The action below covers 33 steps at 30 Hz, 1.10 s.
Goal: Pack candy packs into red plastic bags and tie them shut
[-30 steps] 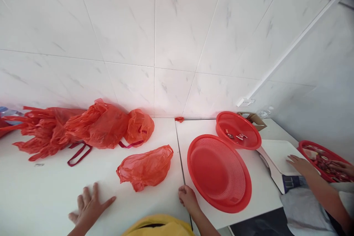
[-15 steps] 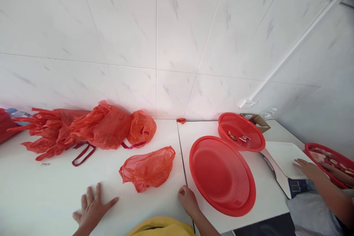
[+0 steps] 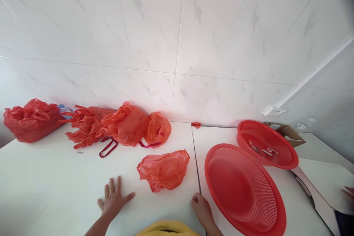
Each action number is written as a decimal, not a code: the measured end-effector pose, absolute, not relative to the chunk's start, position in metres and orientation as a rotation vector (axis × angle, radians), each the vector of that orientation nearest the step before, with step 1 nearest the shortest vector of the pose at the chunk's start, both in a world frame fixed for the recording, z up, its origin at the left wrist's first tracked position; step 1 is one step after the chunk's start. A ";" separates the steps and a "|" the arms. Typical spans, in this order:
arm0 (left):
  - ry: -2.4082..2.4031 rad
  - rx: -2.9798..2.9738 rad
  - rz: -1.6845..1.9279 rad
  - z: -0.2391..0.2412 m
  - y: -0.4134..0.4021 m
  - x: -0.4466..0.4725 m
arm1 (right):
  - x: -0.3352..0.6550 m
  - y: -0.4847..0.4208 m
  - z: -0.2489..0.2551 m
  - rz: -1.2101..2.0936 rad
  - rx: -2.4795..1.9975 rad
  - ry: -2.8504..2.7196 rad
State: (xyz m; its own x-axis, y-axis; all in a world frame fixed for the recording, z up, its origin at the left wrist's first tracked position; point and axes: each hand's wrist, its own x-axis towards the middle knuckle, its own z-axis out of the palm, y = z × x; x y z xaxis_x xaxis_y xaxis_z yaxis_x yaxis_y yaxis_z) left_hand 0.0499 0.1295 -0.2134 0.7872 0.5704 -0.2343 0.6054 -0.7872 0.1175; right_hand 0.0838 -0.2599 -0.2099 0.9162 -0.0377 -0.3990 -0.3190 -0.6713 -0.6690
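My left hand (image 3: 113, 196) lies flat on the white table (image 3: 49, 191), fingers spread, holding nothing. A thin crumpled red plastic bag (image 3: 166, 169) lies between my two hands and a little beyond them, touching neither. Beside the seam between two tabletops, my right hand (image 3: 202, 208) rests with its fingers curled into a loose fist; nothing shows in it. Just right of that fist stands a large red plastic basket (image 3: 235, 184) with perforated sides and nothing inside.
Several red plastic bags (image 3: 129, 127) and a bottle (image 3: 65, 109) line the wall at left. Behind the basket is a red basin (image 3: 268, 143) with small packets (image 3: 269, 151). A cardboard box (image 3: 287, 132) and a white tray-topped device (image 3: 326, 180) stand right, with another person's fingers (image 3: 349, 191).
The view has turned left, so everything sits further right in it and more of the bags shows at left. Both my hands keep the same pose on the table.
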 end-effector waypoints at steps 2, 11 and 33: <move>0.930 2.799 -0.265 -0.216 0.130 0.050 | 0.085 -0.259 -0.210 0.470 -2.294 0.262; 0.953 2.811 -0.329 -0.218 0.130 0.051 | 0.087 -0.262 -0.217 0.530 -2.338 0.241; 0.967 2.663 -0.296 -0.207 0.127 0.049 | 0.091 -0.267 -0.218 0.669 -2.327 0.214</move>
State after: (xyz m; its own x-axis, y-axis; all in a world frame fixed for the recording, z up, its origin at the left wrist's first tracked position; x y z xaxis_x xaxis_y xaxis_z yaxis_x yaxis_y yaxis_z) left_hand 0.0490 0.1270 -0.2067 0.7535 0.5910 -0.2882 0.6510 -0.7318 0.2014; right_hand 0.0909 -0.2671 -0.2184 0.8533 0.0312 -0.5205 -0.3281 -0.7437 -0.5824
